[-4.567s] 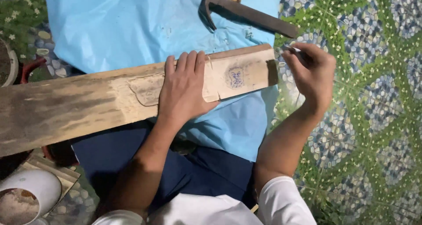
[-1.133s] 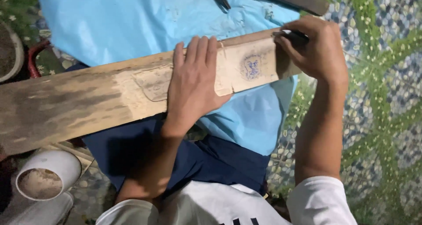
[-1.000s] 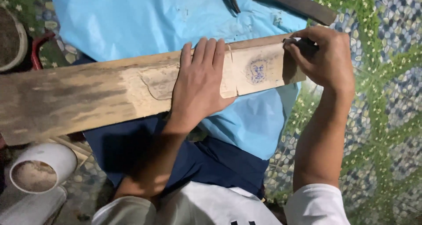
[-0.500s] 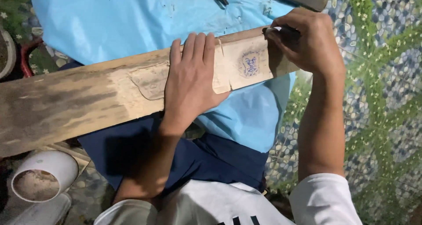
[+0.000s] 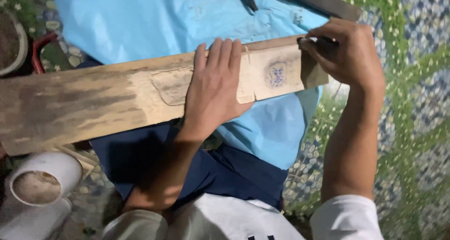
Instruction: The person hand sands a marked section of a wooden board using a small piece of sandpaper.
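Both hands [image 5: 213, 87] stay on plank [image 5: 117, 99].

A long wooden plank [image 5: 117, 99] lies across a light blue sheet [image 5: 154, 19]. The left hand [image 5: 213, 87] presses flat on it, beside a blue mark [image 5: 276, 74]. At the plank's right end the right hand [image 5: 349, 52] pinches a thin tool [image 5: 311, 41]. A white pipe [image 5: 40, 186] lies near left.

Plank's [image 5: 93, 104] left end cut off
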